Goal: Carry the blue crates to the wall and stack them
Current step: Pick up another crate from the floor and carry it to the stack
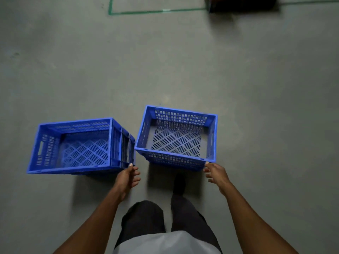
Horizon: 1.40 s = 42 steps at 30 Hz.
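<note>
Two empty blue slotted crates sit side by side on the grey floor ahead of my feet. The left crate (80, 145) shows its right outer wall; the right crate (177, 137) lies slightly farther away. My left hand (128, 177) reaches the left crate's near right corner, one fingertip touching the rim and the other fingers spread. At the near right corner of the right crate, my right hand (215, 175) has its fingers apart, one tip at the rim. Neither hand is wrapped around a crate.
Green tape lines (156, 11) mark the floor at the far top. A dark brown box or pallet (242, 4) stands at the top right. My legs and one dark shoe (178, 184) are just behind the right crate. Bare concrete lies all around.
</note>
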{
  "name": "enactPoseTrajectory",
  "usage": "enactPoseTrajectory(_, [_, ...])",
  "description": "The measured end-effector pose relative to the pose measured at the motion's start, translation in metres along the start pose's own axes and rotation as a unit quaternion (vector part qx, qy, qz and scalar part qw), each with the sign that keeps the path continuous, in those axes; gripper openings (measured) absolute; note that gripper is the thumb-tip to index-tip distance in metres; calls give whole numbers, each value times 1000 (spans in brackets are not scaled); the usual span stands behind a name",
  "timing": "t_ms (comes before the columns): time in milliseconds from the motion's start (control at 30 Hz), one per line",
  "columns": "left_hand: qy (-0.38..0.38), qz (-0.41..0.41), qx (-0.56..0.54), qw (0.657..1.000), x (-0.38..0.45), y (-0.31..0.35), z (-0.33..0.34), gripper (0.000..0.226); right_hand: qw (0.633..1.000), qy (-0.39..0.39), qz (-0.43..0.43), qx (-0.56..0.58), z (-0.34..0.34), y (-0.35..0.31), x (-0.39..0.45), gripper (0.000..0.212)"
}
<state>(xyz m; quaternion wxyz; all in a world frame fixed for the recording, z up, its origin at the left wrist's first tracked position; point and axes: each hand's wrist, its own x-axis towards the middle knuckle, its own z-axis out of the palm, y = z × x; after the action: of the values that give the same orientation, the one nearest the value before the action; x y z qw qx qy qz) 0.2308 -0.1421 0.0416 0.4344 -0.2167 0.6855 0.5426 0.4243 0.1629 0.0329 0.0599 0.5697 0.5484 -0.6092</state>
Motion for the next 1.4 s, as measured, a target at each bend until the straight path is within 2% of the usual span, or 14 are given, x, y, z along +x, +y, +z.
enactPoseTrajectory(267, [30,-5,108,994,147,73,34,26,991,40,36,-125,-1,-24,164,27])
enactPoseTrajectory(400, [53,86,210,973,228,99,42,31,978,109,8,-177,4,-39,224,20])
enactPoseTrajectory(500, [72,153,273,947,273,114,51,30,964,169,2,-206,6,-38,260,53])
enactPoseTrajectory(567, [89,175,314,929,308,117,49,42,963,164,18,-211,8,-32,284,71])
enactPoseTrajectory(667, [93,152,376,909,349,115,51,79,969,152,20,-195,15,-21,312,80])
enactPoseTrajectory(733, [80,135,389,908,361,116,59,74,969,180,16,-168,19,-18,325,75])
enactPoseTrajectory(800, [89,132,372,915,373,115,66,62,968,206,21,-143,19,-18,338,61])
enactPoseTrajectory(867, [107,133,340,925,383,118,68,58,973,210,35,-86,17,-20,348,60])
enactPoseTrajectory(967, [109,123,275,947,396,119,68,65,983,175,48,34,12,-23,356,48])
enactPoseTrajectory(1033, [89,92,224,966,398,122,69,58,985,143,65,70,9,-29,353,49])
enactPoseTrajectory(1100, [85,69,207,972,394,129,72,56,988,119,62,74,4,-35,349,52])
enactPoseTrajectory(1267, [93,93,203,970,372,154,70,54,991,116,31,54,-8,-65,320,53])
enactPoseTrajectory(1400, [58,93,178,978,321,192,59,56,992,102,11,68,-30,-105,272,54])
